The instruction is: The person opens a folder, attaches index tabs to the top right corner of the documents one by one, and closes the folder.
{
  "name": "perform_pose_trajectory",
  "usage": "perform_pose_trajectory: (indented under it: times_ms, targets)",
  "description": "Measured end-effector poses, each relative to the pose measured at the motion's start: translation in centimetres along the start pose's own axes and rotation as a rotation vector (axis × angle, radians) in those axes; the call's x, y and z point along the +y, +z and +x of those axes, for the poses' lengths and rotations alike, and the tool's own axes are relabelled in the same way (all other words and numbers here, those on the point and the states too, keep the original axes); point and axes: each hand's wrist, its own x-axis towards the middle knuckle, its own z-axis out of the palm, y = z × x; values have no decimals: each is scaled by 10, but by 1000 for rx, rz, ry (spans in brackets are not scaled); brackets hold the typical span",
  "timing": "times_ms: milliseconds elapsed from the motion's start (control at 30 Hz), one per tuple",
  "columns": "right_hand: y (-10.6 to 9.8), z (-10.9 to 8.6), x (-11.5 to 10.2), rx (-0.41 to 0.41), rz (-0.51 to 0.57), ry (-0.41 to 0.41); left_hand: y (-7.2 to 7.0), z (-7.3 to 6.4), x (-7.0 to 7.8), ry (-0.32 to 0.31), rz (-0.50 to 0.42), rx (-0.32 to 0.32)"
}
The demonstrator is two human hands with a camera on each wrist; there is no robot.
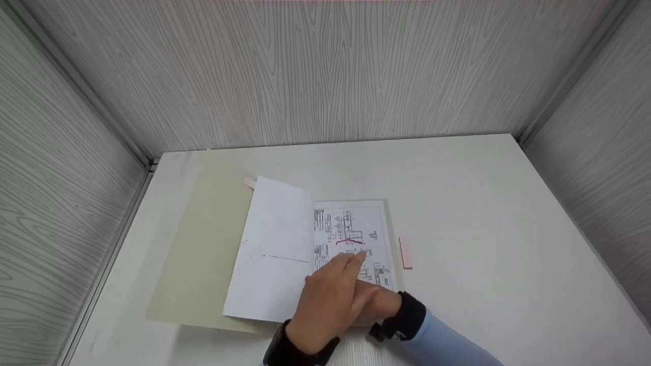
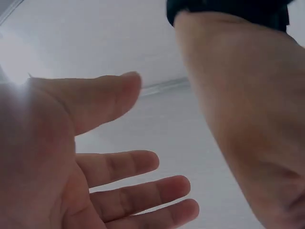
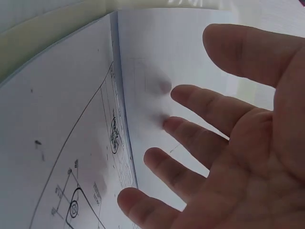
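Note:
An open booklet lies on the table, its right page (image 1: pixel 351 223) printed with technical drawings and marked with a red line. Its blank white left page (image 1: pixel 277 229) stands slightly raised over a pale green cover (image 1: pixel 198 244). Over the lower right page is my left hand (image 1: pixel 325 300), crossing above my right hand (image 1: pixel 379 300) and hiding part of it. The left wrist view shows the left fingers (image 2: pixel 128 162) extended and holding nothing, beside the right forearm. In the right wrist view, the right fingers (image 3: pixel 198 100) are spread, with tips close to the white page; contact is unclear.
A small pink strip (image 1: pixel 405 252) lies on the table right of the booklet. Another pale pink tab (image 1: pixel 249 183) sticks out at the white page's top edge. Wood-grain panels (image 1: pixel 325 71) enclose the white table (image 1: pixel 483 229) at the back and both sides.

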Motion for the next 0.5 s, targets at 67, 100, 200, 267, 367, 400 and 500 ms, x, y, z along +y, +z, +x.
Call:
perform_pose_trajectory:
  times_ms: [67,100,200,267,367,400,500]
  targets:
    - [2,1,3,-27,-18,1,8,4,-13,-61,28,-54]
    - [3,1,4,-36,-13,0,11,5,-19,-91,49,-96]
    - [8,3,11,-79,-36,-9,19,7,-31,-161,85,-211]
    - [9,3,14,-88,-13,-19,22,7,-36,-175,78,-251]
    - [9,4,17,-98,-15,-50,26,8,-41,-178,77,-259]
    - [9,4,18,-107,-8,-70,27,9,-43,-185,82,-256]
    - [9,6,20,-156,17,-127,32,8,-49,-225,109,-261]
